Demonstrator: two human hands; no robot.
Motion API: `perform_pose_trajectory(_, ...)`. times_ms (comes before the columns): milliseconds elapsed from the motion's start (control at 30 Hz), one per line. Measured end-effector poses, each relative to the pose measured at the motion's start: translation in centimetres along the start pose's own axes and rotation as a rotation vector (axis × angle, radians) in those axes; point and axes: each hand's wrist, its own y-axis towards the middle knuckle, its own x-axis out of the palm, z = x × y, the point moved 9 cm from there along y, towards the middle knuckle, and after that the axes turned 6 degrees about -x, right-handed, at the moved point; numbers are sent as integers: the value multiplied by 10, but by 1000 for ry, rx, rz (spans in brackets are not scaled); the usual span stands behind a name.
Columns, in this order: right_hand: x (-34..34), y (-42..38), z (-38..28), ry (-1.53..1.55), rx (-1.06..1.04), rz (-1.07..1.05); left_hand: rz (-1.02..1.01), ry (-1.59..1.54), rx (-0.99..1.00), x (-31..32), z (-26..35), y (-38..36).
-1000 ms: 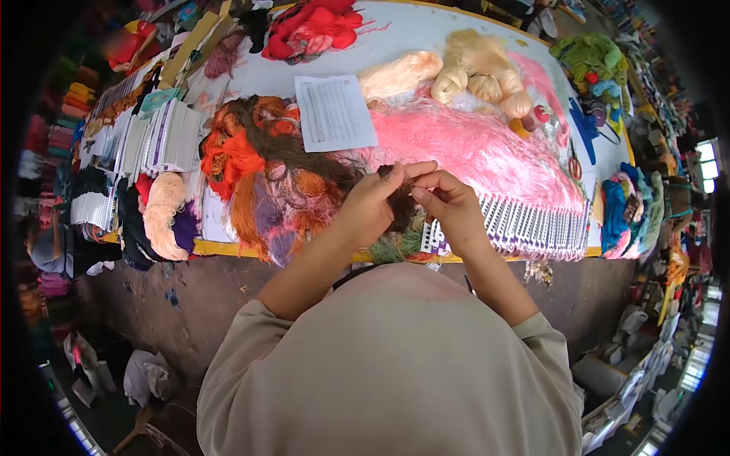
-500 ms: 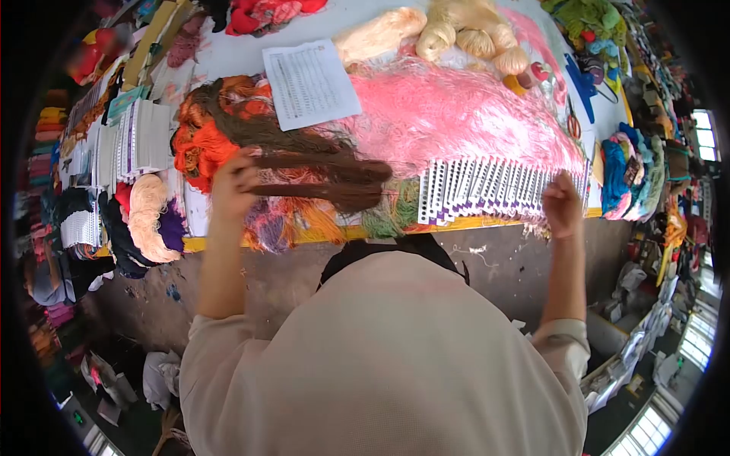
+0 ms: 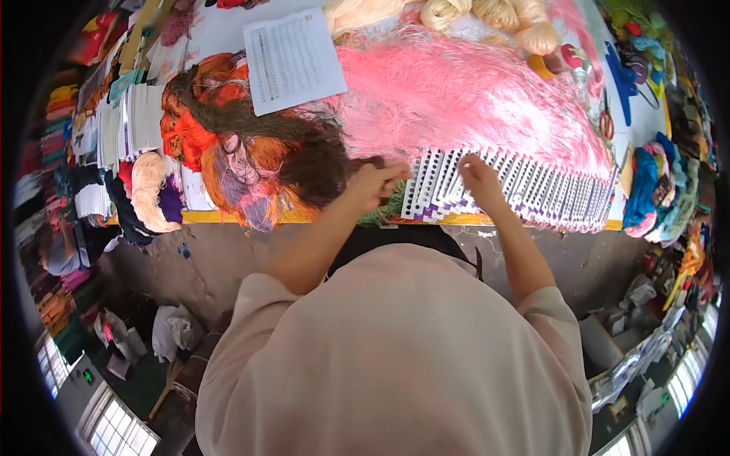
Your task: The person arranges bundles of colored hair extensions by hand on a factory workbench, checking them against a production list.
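Note:
My left hand (image 3: 372,185) is closed on a bunch of brown yarn (image 3: 315,156) at the left end of a row of white perforated cards (image 3: 525,186) along the table's front edge. My right hand (image 3: 479,176) rests with its fingers pinched on those cards, a little to the right of the left hand. Whether a strand is held between its fingers is too small to see. Behind the cards lies a wide spread of pink yarn (image 3: 471,95). The brown bunch trails left into a tangled heap of orange, lilac and brown yarn (image 3: 228,152).
A printed sheet (image 3: 293,57) lies on the yarn at the back. Cream skeins (image 3: 517,19), scissors (image 3: 606,121), blue and green yarn (image 3: 654,182) sit right. Stacked white cards (image 3: 129,121) and a peach skein (image 3: 152,194) sit left. The yellow table edge (image 3: 228,218) runs below.
My left hand swung the brown yarn out to the left, then came back to the card row. My right hand went far right along the cards and returned beside the left.

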Motion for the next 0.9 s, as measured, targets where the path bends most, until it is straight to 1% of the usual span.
perform_pose_trajectory(33,25,9,-1,69,26,-83,82,83,-2,7,-4,11)
perform_pose_trajectory(67,43,17,-5,87,-36,-118,95,83,-6,13,-9,21)
perform_pose_trajectory(133,64,30,-6,-37,-104,-154,303,165,62,-3,-13,38)
perform_pose_trajectory(200,75,34,-2,-30,-85,-200,325,208,41,-16,-23,52)
perform_pose_trajectory(267,80,33,-3,-100,-107,-267,473,609,183,-22,-9,51)
perform_pose_trajectory(300,80,33,-3,-94,-107,-274,479,608,177,-24,-13,53)
perform_pose_trajectory(367,80,32,-4,-109,-119,-292,550,813,341,-22,-4,47)
perform_pose_trajectory(400,80,31,-4,-105,-121,-297,556,813,339,-18,-4,42)
perform_pose_trajectory(467,79,33,-6,-48,-140,-272,392,431,247,-2,-9,35)
perform_pose_trajectory(500,77,33,-8,-45,-144,-272,338,352,160,-1,-16,35)
perform_pose_trajectory(567,76,36,-11,-65,-122,-288,255,108,67,4,-23,34)
perform_pose_trajectory(600,79,39,-9,-45,-109,-303,336,135,69,-2,-22,38)
perform_pose_trajectory(633,83,42,-4,-28,-130,-268,304,133,45,6,-16,32)
perform_pose_trajectory(667,85,45,0,-8,-152,-233,297,141,79,1,-17,42)
perform_pose_trajectory(700,84,46,-4,57,-142,-245,280,127,20,1,-17,43)
perform_pose_trajectory(767,88,48,-1,13,-117,-272,220,171,89,4,-13,53)
perform_pose_trajectory(867,98,48,17,110,43,-389,114,268,127,7,-10,61)
perform_pose_trajectory(900,98,47,16,122,51,-386,116,266,135,6,-7,59)
